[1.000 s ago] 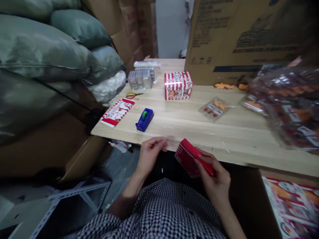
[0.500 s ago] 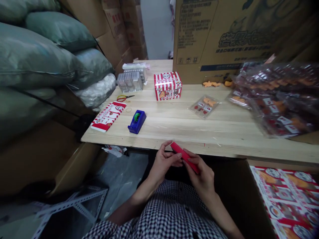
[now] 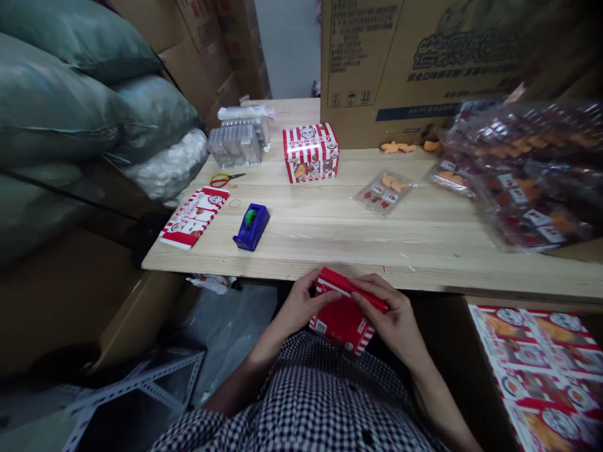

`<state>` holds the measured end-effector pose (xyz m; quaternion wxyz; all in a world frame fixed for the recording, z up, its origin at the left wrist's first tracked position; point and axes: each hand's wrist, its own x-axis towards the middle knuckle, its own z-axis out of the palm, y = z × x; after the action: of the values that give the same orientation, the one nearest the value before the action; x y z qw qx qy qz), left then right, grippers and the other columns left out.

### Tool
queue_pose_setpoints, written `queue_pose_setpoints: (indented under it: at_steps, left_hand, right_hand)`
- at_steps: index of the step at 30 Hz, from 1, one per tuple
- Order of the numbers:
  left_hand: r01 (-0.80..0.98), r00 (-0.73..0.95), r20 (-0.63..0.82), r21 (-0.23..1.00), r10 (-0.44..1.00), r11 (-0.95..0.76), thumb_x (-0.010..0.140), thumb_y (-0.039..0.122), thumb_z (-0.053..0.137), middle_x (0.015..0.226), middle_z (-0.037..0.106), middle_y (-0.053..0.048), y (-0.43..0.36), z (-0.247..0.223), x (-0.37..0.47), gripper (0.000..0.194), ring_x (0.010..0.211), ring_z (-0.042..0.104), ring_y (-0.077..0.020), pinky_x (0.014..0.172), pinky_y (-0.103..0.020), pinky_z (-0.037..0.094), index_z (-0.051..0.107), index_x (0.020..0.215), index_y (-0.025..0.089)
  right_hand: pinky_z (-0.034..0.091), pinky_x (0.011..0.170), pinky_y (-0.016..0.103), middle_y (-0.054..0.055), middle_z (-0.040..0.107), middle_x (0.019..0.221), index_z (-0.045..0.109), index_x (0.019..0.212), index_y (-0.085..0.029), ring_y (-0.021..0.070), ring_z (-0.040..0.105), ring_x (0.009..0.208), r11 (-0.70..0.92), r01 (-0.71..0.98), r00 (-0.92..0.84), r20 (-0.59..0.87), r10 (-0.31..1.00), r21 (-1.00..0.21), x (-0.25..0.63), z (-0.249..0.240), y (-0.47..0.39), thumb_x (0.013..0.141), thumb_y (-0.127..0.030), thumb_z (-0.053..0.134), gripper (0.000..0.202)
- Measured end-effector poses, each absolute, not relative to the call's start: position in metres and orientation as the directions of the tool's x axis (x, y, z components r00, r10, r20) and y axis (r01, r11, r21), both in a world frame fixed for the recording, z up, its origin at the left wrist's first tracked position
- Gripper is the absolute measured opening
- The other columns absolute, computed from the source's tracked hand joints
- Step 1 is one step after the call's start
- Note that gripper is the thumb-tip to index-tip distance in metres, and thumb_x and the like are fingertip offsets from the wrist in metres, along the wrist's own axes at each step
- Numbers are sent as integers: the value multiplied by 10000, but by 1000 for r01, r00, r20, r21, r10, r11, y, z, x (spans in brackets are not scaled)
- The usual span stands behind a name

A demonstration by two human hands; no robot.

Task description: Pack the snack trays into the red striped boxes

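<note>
A red and white printed cardboard box (image 3: 342, 321) is held over my lap, just in front of the table edge. My left hand (image 3: 301, 302) grips its left side, with the thumb lying across the red face. On the right side, my right hand (image 3: 389, 309) is closed around the box's upper edge, fingers on top and thumb on the face. A matching assembled box (image 3: 311, 152) stands upright on the table (image 3: 301, 232). To the left, a blue tape dispenser (image 3: 252, 227) with green tape sits near a flat printed carton (image 3: 195, 218).
Scissors (image 3: 227, 179) and clear plastic cases (image 3: 234, 146) are at the back left. A clear pack (image 3: 385, 192) lies right of centre, beside piled packs (image 3: 522, 182). A large cardboard box (image 3: 367, 75) stands behind. Printed cartons (image 3: 537, 370) fill the lower right; sacks (image 3: 61, 107) rise at left.
The box in my hands has turned so its broad red printed face shows, where before only a narrow red side was visible. The camera view has shifted slightly.
</note>
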<state>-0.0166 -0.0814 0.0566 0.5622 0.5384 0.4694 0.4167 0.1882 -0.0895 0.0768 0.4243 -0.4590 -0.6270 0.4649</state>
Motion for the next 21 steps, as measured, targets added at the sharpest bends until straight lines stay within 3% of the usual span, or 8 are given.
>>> queue_pose_setpoints:
  at_steps: [3,5,7,9,11,13,17,21]
  left_hand:
    - [-48,418,-204,968,885,246,854,371,708,1125,724,-97,-83,59,-23,333,997,680,-243,875,-364,535,709,1138,199]
    - [-29,452,-209,968,867,249,861,353,702,1097,736,-99,-85,65,-26,329,967,698,-244,846,-362,552,707,1146,189]
    - [64,392,-88,996,916,68,866,315,703,1041,745,-88,-87,75,-27,285,940,700,-229,840,-363,558,712,1124,194]
    - [201,333,176,947,926,-252,876,240,690,1042,741,-82,-89,86,-25,252,961,686,-212,870,-370,553,706,1125,207]
    - [271,353,446,793,823,-546,894,147,644,1090,730,-84,-93,93,-21,305,1024,669,-198,909,-377,551,677,1188,217]
    - [275,399,618,625,678,-731,913,95,594,1126,727,-81,-98,92,-16,371,1078,659,-189,941,-386,556,638,1257,226]
    - [336,457,742,366,490,-868,921,135,625,1115,752,-40,-105,70,-6,379,1139,653,-187,1044,-412,526,620,1286,236]
    - [323,508,758,273,410,-906,937,156,618,1094,766,-13,-108,43,5,368,1154,650,-156,1104,-377,484,619,1296,235]
  right_hand:
    - [568,862,386,70,744,1055,770,1073,-246,229,697,976,-75,100,-214,-95,972,-992,195,69,-88,892,-389,688,245]
    - [572,871,393,77,757,1073,766,1056,-226,238,712,977,-195,15,-207,-194,959,-981,201,66,-89,856,-408,727,274]
    - [542,960,423,81,736,1180,727,1145,-237,258,695,1075,-205,-65,-157,-193,968,-977,207,66,-92,781,-382,806,399]
    - [486,1053,457,80,672,1316,632,1302,-273,275,638,1201,-157,-131,-77,-148,986,-979,212,68,-98,697,-346,871,655]
    - [476,1071,473,69,633,1374,532,1404,-314,275,612,1243,-162,-193,-20,-162,987,-968,216,68,-109,686,-334,872,795]
    - [526,1017,466,53,661,1335,556,1373,-335,264,651,1184,-233,-270,-2,-242,970,-934,220,64,-121,755,-345,813,670]
    - [591,890,494,72,717,1229,693,1132,-290,286,705,1078,-311,-506,-33,-342,939,-804,226,55,-141,866,-467,645,323]
    - [597,874,490,90,720,1219,692,1066,-257,279,701,1090,-283,-608,4,-360,933,-741,225,52,-151,915,-580,522,395]
